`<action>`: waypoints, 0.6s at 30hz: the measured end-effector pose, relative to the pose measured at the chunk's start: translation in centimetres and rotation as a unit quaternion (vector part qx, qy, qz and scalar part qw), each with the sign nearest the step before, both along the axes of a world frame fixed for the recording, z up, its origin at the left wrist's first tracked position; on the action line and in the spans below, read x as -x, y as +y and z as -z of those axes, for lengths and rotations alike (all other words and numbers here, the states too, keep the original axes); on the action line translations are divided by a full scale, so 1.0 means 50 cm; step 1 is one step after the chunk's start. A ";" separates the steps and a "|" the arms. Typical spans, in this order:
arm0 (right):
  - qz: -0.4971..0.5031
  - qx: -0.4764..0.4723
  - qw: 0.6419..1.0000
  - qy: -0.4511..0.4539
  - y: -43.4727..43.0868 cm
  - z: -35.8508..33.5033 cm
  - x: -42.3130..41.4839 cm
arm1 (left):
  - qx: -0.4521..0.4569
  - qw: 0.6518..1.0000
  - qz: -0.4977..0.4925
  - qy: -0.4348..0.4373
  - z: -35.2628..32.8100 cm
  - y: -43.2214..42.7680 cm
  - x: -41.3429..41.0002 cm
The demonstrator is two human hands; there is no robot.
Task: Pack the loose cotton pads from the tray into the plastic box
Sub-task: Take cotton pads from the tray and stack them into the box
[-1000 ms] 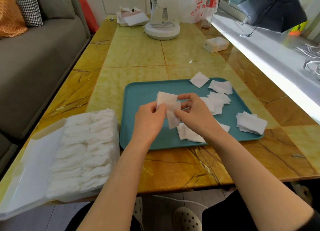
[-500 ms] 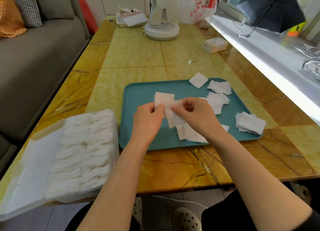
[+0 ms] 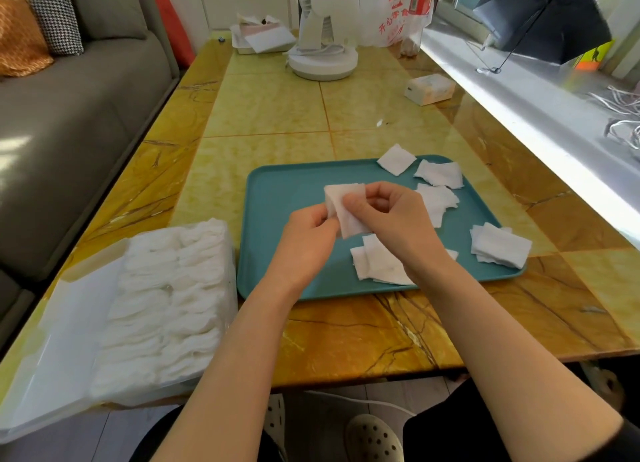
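Looking down from a head-worn camera at a yellow marbled desk (image 3: 270, 105), where a person is gathering cotton pads. At the near left corner of the desk lies the clear plastic box (image 3: 162, 309), its lid (image 3: 52, 340) folded open on its left. The box is packed nearly full with rows of white pads that appear to stand on edge. Its long axis runs from the near edge of the desk toward the far edge.

Just right of the box, close to the near edge, sits a teal tray (image 3: 287, 191). Both hands meet above the middle of it. The left hand (image 3: 304, 240) has its fingers curled, pinching the left side of a small stack (image 3: 341, 191) of square pads. The right hand (image 3: 394, 226) pinches the same stack from the right, thumb on its front face. The stack is held upright, clear of the tray, and its pads look not quite squared up.

More loose pads lie on the tray. A few overlapping pads (image 3: 377, 264) sit under the right wrist near the front rim. A heap (image 3: 438, 202) lies behind the right hand, and a single pad (image 3: 396, 158) rests on the far rim. A neat pile (image 3: 498, 245) sits at the right rim.

The step in hand looks like evening up the stack. The box lies to the left of the hands and nearer to the person, so the left hand is the closer one to carry the stack across. The pads would probably need to go in on edge, parallel to those already in the rows.
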State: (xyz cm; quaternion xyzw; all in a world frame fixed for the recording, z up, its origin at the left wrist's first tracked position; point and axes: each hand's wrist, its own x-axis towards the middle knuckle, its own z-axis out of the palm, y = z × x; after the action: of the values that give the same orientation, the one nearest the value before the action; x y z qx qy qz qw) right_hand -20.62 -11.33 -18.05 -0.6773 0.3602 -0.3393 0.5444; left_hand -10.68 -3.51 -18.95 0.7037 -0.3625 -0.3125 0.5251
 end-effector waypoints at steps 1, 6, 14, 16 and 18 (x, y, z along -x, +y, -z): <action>0.010 0.020 1.000 0.015 -0.001 0.003 0.000 | -0.005 1.000 -0.001 0.003 -0.003 0.001 0.002; 0.036 0.105 0.993 0.042 0.002 0.010 0.002 | -0.008 0.997 0.019 0.080 -0.018 0.003 0.009; -0.008 0.203 0.966 0.160 -0.030 0.018 0.036 | -0.006 0.999 -0.034 -0.011 0.016 0.002 -0.008; -0.044 0.240 0.931 0.272 -0.049 0.019 0.062 | -0.009 0.999 -0.046 -0.017 0.019 0.001 -0.010; -0.103 0.240 0.880 0.397 -0.063 0.024 0.084 | -0.010 0.998 -0.048 -0.024 0.021 0.002 -0.011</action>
State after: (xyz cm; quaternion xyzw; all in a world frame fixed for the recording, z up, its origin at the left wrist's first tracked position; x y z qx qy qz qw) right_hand -24.82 -14.46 -19.28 -0.8986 0.3816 -0.0597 0.2083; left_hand -10.15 -3.40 -20.00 0.7327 -0.3377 -0.2731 0.5239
